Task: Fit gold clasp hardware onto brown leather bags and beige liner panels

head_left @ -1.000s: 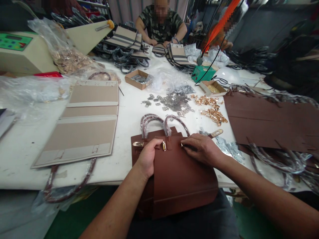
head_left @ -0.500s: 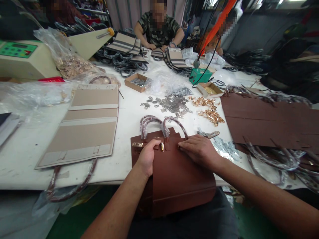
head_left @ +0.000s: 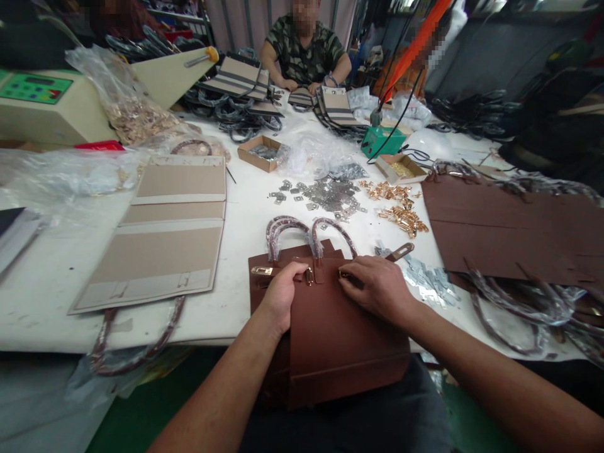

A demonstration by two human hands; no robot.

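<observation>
At the far left sits a cream-coloured machine [head_left: 61, 119] with a green keypad, next to a crinkled clear plastic bag [head_left: 125, 107] of small tan-gold pieces. In front, on the white table [head_left: 42, 314], lies an opened-out bag body [head_left: 165, 251], its matte beige lining facing up in flat panels; a curved, film-wrapped handle [head_left: 174, 327] hangs over the table's front edge.

Further right, a smooth brown handbag [head_left: 349, 343] rests at the table's front edge, its lower part over the person's lap, its rounded handles [head_left: 285, 223] sleeved in shiny clear film. A strap with a polished gold plate [head_left: 262, 271] juts from its left side. The left hand [head_left: 282, 296] is closed on the handbag, thumb across the front beside an upright gold clasp post [head_left: 309, 275], fingers out of sight behind the panel. Beyond, small perforated steel plates [head_left: 333, 195] are scattered in a loose heap, and farther back a person [head_left: 306, 53] in a camouflage shirt leans over striped panels.

The right hand [head_left: 377, 286] is partly curled over the handbag's front, fingertips at a second gold fitting [head_left: 346, 274]; whether they pinch or only press it, I cannot tell. Past its knuckles pokes a gold-faced strap end [head_left: 401, 251]. Glossy gold fittings [head_left: 406, 219] and thin grey metal strips [head_left: 434, 283] lie nearby; at the far right, flat brown bag bodies [head_left: 509, 226] are stacked.
</observation>
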